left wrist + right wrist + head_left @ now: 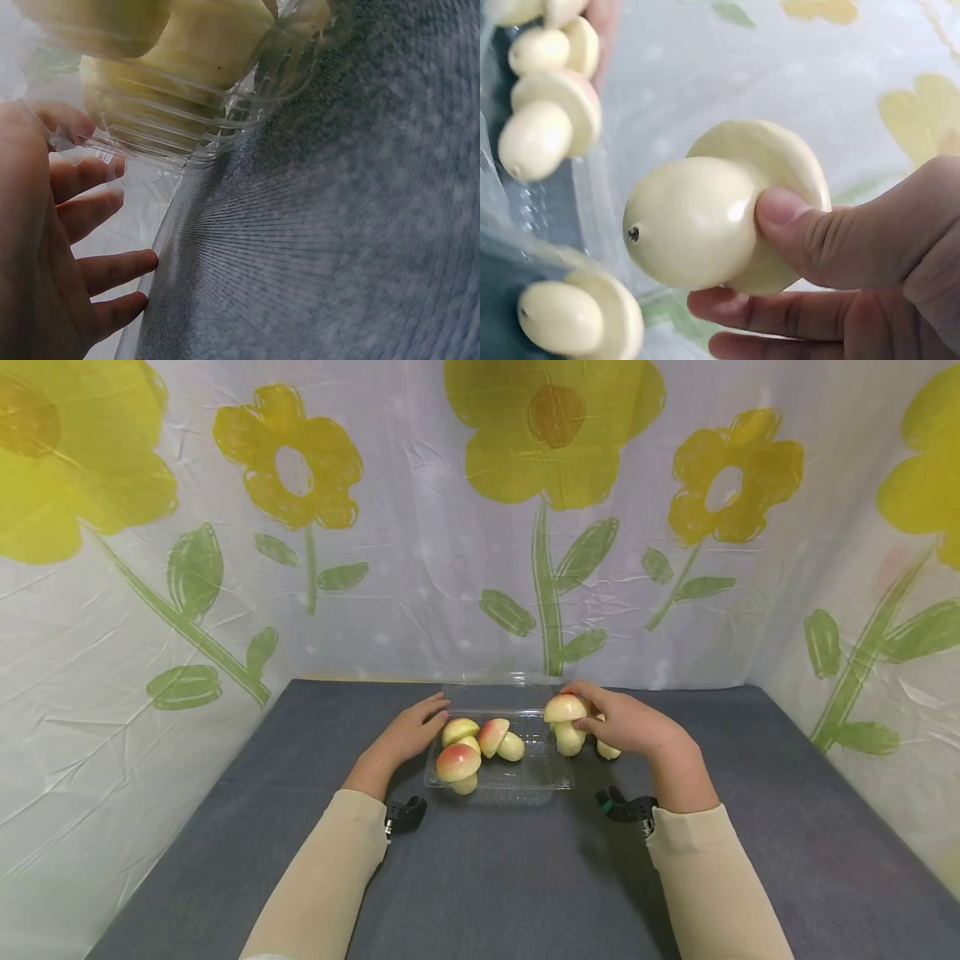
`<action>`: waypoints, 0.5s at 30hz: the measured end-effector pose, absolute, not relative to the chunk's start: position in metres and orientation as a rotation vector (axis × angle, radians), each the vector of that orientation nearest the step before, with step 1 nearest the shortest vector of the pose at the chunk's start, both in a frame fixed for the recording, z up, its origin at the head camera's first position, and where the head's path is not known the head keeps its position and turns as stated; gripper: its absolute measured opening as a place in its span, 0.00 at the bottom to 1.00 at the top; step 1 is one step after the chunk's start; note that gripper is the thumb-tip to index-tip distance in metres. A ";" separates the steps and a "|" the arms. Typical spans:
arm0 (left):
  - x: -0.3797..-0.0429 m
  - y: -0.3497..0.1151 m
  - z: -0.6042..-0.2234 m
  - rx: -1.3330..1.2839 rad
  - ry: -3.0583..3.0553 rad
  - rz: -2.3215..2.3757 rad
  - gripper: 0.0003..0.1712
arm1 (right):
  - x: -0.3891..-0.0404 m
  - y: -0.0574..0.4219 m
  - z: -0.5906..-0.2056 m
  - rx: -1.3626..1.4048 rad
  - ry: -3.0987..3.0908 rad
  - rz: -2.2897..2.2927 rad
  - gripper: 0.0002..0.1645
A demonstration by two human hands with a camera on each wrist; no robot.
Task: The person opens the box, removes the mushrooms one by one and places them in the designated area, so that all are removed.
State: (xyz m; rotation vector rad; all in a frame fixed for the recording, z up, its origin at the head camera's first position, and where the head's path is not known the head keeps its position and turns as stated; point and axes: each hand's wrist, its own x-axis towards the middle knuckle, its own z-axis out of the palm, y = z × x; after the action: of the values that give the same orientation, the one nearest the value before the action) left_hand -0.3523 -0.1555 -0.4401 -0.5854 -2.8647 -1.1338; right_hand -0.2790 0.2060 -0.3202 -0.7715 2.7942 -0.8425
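Observation:
My right hand (633, 720) pinches a toy mushroom (697, 217) with a pale stem and a cream-and-red cap, thumb on one side and fingers on the other. In the head view this mushroom overlaps the right edge of a clear plastic clamshell box (536, 772). Inside the box, toward its left and middle, lie several similar mushrooms (457, 762). At the box's left rim, my left hand (405, 733) touches the plastic, its fingers spread and fairly straight in the left wrist view. Another mushroom (607, 749) sits just beyond the right hand, partly hidden by it.
The box's hinged lid (495, 697) lies back toward the rear of the dark grey table (510, 877). White sheeting (420, 577) printed with yellow flowers rises behind the table and on both sides. Black straps with wrist cameras (405, 814) circle both wrists.

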 end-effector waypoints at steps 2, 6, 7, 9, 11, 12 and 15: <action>-0.352 -0.155 -0.440 -0.579 -2.867 -1.138 0.31 | -0.280 0.213 -0.318 -0.757 2.785 -0.868 0.26; -0.351 -0.155 -0.439 -0.567 -2.873 -1.146 0.31 | -0.281 0.227 -0.315 -0.761 2.816 -0.894 0.27; -0.351 -0.155 -0.439 -0.566 -2.872 -1.148 0.31 | -0.281 0.230 -0.314 -0.754 2.828 -0.896 0.28; -0.351 -0.155 -0.440 -0.569 -2.871 -1.145 0.31 | -0.281 0.235 -0.312 -0.729 2.857 -0.884 0.28; -0.351 -0.155 -0.440 -0.572 -2.869 -1.140 0.31 | -0.281 0.241 -0.311 -0.702 2.879 -0.871 0.28; -0.352 -0.155 -0.440 -0.576 -2.867 -1.138 0.31 | -0.281 0.245 -0.310 -0.683 2.881 -0.871 0.28; -0.352 -0.155 -0.440 -0.584 -2.863 -1.135 0.31 | -0.282 0.255 -0.310 -0.646 2.888 -0.867 0.27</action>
State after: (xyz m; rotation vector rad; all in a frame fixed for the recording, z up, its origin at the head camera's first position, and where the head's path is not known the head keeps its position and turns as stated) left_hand -0.3515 -0.1555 -0.4403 -0.5838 -2.8627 -1.1352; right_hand -0.2823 0.2546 -0.3099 -0.6461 2.8877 -0.8672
